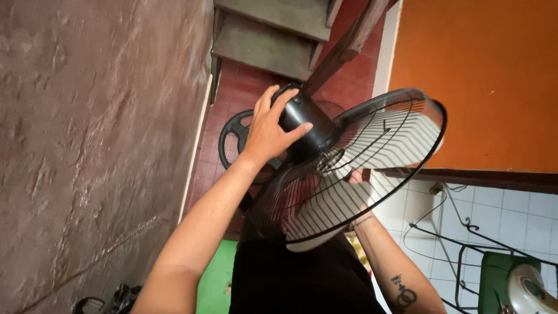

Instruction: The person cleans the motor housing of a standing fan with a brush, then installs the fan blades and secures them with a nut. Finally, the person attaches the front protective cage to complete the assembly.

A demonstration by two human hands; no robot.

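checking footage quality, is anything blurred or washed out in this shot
Head view: the left hand on the black fan motor housing is sharp; the black wire fan guard and pale blades smear slightly; the right hand is mostly hidden behind it; lighting is soft, without glare.

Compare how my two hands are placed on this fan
The left hand lies in full view, fingers spread over the black motor housing. The right hand sits behind the wire grille, mostly hidden by the grille's wires; its grip cannot be made out. The left forearm is bare, the right tattooed. Both are at the same fan.
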